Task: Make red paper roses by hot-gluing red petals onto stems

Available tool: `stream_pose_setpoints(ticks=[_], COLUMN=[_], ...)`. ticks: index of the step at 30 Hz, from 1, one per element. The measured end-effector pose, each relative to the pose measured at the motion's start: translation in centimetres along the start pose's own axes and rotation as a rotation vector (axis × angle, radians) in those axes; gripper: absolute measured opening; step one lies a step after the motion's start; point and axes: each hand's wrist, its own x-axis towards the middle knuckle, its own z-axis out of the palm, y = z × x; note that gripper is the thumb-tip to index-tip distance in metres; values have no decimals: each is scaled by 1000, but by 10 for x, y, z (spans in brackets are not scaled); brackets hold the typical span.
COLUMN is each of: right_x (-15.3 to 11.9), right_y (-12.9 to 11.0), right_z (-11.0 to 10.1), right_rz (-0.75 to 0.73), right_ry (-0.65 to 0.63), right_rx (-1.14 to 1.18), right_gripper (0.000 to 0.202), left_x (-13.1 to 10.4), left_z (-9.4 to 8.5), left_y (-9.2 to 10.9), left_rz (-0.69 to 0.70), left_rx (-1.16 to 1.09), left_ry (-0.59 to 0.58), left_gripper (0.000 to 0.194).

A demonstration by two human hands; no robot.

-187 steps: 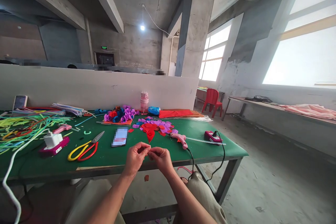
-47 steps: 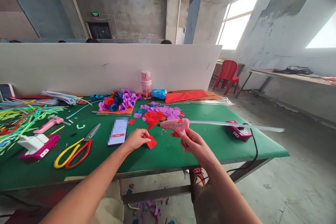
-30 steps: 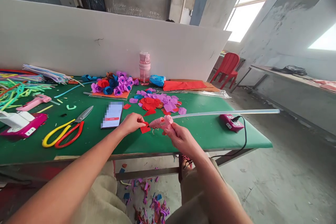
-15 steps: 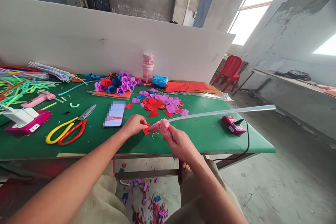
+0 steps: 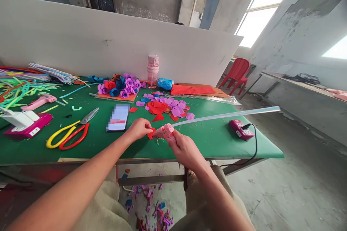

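Observation:
A small red paper piece [image 5: 151, 135] is pinched in the fingers of my left hand [image 5: 139, 129], over the green table. My right hand [image 5: 185, 147] is wrapped round a pink glue gun [image 5: 165, 130], whose nozzle points left at the red piece. Whether the nozzle touches the paper is too small to tell. From the back of the gun a long clear glue stick [image 5: 230, 115] sticks out to the right. Just behind my hands lies a pile of red petals [image 5: 157, 107] and purple petals [image 5: 177, 106].
Left of my hands lie a phone [image 5: 118, 117], scissors [image 5: 78, 130] and a second glue gun [image 5: 39, 101]. Paper flowers [image 5: 130, 86] and a pink bottle [image 5: 153, 72] stand behind. A power socket with a cable [image 5: 241, 130] is at the right.
The glue gun and the end of its glue stick have shifted slightly to the left with my right hand. My left hand keeps its hold on the red piece.

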Motion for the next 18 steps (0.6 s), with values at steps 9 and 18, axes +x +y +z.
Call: stream_pose_setpoints(ticks=[9, 18], right_x=[0, 0], right_y=[0, 0], right_z=[1, 1], right_rz=[-1, 5], right_ry=[1, 4], right_rx=[-12, -16], right_gripper=[22, 22], left_x=[0, 1], left_z=[0, 0], left_y=[0, -1], left_rz=[-6, -12], left_rx=[5, 0], left_ry=[-9, -12], left_gripper=[13, 12])
